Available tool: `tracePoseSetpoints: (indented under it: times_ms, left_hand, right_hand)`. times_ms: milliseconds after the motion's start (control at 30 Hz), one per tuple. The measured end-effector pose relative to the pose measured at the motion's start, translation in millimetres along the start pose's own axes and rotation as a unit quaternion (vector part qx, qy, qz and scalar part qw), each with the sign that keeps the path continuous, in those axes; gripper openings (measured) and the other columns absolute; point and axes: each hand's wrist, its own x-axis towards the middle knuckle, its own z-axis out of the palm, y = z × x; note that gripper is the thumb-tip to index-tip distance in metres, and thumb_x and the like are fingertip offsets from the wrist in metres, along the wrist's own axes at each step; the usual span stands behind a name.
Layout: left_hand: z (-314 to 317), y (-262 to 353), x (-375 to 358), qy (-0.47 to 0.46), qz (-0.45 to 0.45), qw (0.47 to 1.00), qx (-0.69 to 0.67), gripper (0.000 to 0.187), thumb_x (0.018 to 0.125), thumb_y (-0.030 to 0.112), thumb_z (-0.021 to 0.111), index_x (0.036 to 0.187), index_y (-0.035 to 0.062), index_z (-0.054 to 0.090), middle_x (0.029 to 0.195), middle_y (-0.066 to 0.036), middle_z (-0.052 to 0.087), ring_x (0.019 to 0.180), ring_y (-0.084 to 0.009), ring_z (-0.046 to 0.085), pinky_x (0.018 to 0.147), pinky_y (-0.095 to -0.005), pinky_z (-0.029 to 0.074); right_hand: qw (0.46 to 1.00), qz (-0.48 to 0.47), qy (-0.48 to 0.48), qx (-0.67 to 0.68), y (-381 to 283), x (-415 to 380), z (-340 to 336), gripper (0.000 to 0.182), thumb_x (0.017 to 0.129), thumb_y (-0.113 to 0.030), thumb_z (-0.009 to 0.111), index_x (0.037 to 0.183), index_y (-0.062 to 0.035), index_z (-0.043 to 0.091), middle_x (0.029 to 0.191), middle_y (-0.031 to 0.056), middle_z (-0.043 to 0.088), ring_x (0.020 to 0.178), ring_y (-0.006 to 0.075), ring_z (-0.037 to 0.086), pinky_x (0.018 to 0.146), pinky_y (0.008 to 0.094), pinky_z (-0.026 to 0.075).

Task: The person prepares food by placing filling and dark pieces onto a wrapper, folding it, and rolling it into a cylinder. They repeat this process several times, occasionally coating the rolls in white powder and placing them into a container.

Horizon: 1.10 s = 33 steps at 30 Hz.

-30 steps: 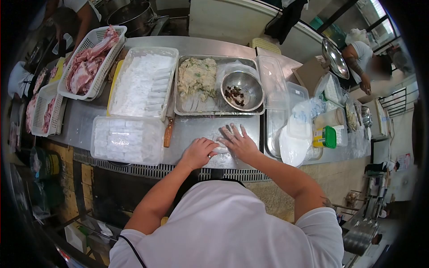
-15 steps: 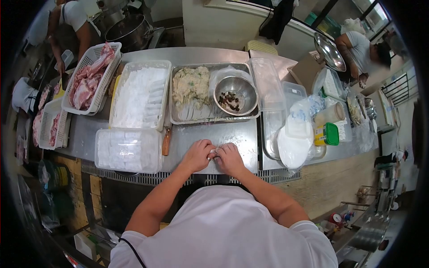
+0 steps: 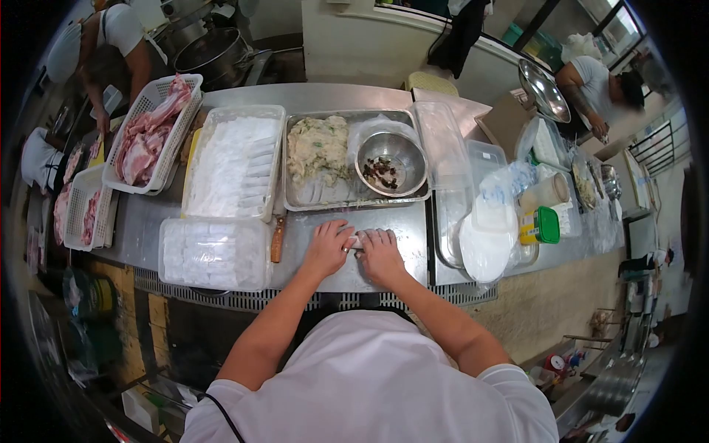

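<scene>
Both hands are working mid-frame on a small bare patch of steel counter (image 3: 384, 214), boxed in by the metal tray (image 3: 295, 201) above and a lidded tub (image 3: 214, 252) left. Left hand (image 3: 326, 249) and right hand (image 3: 382, 255) are curling knuckles-up, pinching a small white wrapper (image 3: 357, 241) between them. They're sitting slightly higher than half a second ago

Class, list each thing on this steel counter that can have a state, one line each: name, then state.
Left hand: fingers curled on the white roll.
Right hand: pressed on that roll.
Metal tray: partly filled with filling.
Steel bowl: nearly empty, dark bits inside.
Lidded box: closed.
Open tub: lid off.
Knife: lying unused.
</scene>
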Motion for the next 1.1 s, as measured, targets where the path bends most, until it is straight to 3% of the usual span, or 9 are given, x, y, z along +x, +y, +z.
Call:
tracePoseSetpoints:
  times_ms: [167,267,367,467,567,800,867,967,1100]
  left_hand:
    - [-21,4,-21,0.049,-0.073,0.996,-0.025,0.041,0.101,0.022,0.071,0.136,0.0015,0.066,0.138,-0.018,0.063,0.126,-0.0417,0.058,0.110,-0.0534,0.044]
    - [-32,4,-53,0.042,-0.130,0.990,-0.016,0.045,0.100,0.027,0.072,0.137,0.0017,0.065,0.138,-0.016,0.064,0.127,-0.0391,0.059,0.112,-0.0534,0.043]
    - [-40,2,-68,0.048,-0.133,0.990,-0.014,0.044,0.099,0.026,0.072,0.136,0.0030,0.065,0.134,-0.016,0.066,0.126,-0.0391,0.060,0.110,-0.0531,0.044]
    - [-39,1,-68,0.067,-0.109,0.991,-0.028,0.042,0.096,0.024,0.074,0.132,0.0036,0.067,0.132,-0.016,0.067,0.122,-0.0402,0.061,0.108,-0.0534,0.045]
    - [-34,-1,-70,0.073,-0.087,0.993,-0.018,0.040,0.095,0.023,0.074,0.131,0.0051,0.068,0.129,-0.015,0.068,0.120,-0.0383,0.062,0.106,-0.0525,0.046]
    - [-32,-3,-72,0.085,-0.077,0.993,-0.026,0.037,0.097,0.021,0.073,0.130,0.0049,0.068,0.127,-0.013,0.069,0.120,-0.0330,0.064,0.108,-0.0496,0.047]
    - [-31,-3,-72,0.088,-0.080,0.993,-0.029,0.036,0.098,0.020,0.075,0.129,0.0050,0.069,0.126,-0.013,0.069,0.119,-0.0340,0.065,0.108,-0.0498,0.048]
    - [-34,-3,-73,0.083,-0.085,0.992,-0.046,0.035,0.098,0.019,0.074,0.129,0.0049,0.069,0.126,-0.014,0.070,0.119,-0.0344,0.066,0.106,-0.0500,0.049]
    - [-39,-4,-71,0.091,-0.086,0.990,-0.057,0.036,0.098,0.019,0.075,0.130,0.0028,0.069,0.125,-0.014,0.071,0.118,-0.0339,0.066,0.105,-0.0494,0.051]
  right_hand:
    - [0.997,0.023,-0.074,-0.017,-7,16,-8,0.067,0.092,-0.024,0.076,0.152,-0.0008,0.054,0.146,0.0196,0.060,0.138,0.0374,0.053,0.121,0.0545,0.037]
    - [0.992,0.020,-0.120,0.033,-3,29,-6,0.062,0.092,-0.019,0.076,0.148,0.0010,0.059,0.136,0.0209,0.066,0.131,0.0401,0.060,0.116,0.0527,0.044]
    - [0.984,0.078,-0.086,0.135,-10,45,-9,0.053,0.094,-0.013,0.074,0.143,0.0026,0.064,0.120,0.0187,0.074,0.113,0.0342,0.070,0.102,0.0434,0.054]
    - [0.836,0.282,-0.062,0.466,-19,65,17,0.042,0.096,-0.008,0.069,0.137,0.0036,0.069,0.107,0.0116,0.077,0.096,0.0234,0.072,0.088,0.0354,0.055]
    - [0.748,0.286,-0.122,0.586,-35,129,0,0.039,0.097,-0.002,0.065,0.135,0.0051,0.070,0.110,0.0040,0.074,0.097,0.0119,0.068,0.087,0.0283,0.053]
    - [0.921,0.085,-0.027,0.379,-89,329,-23,0.036,0.095,-0.010,0.074,0.128,0.0044,0.073,0.100,0.0069,0.077,0.090,0.0148,0.069,0.081,0.0320,0.055]
    - [0.947,0.058,-0.033,0.314,-87,379,-9,0.045,0.090,-0.014,0.076,0.131,0.0031,0.074,0.110,0.0257,0.080,0.105,0.0380,0.078,0.094,0.0430,0.059]
    - [0.983,-0.008,-0.022,0.183,-91,431,10,0.043,0.088,-0.014,0.075,0.127,0.0035,0.075,0.113,0.0291,0.078,0.111,0.0460,0.075,0.097,0.0481,0.059]
    - [0.991,-0.077,-0.092,0.054,-92,465,34,0.035,0.088,-0.013,0.070,0.118,0.0034,0.077,0.116,0.0297,0.077,0.112,0.0466,0.074,0.100,0.0512,0.059]
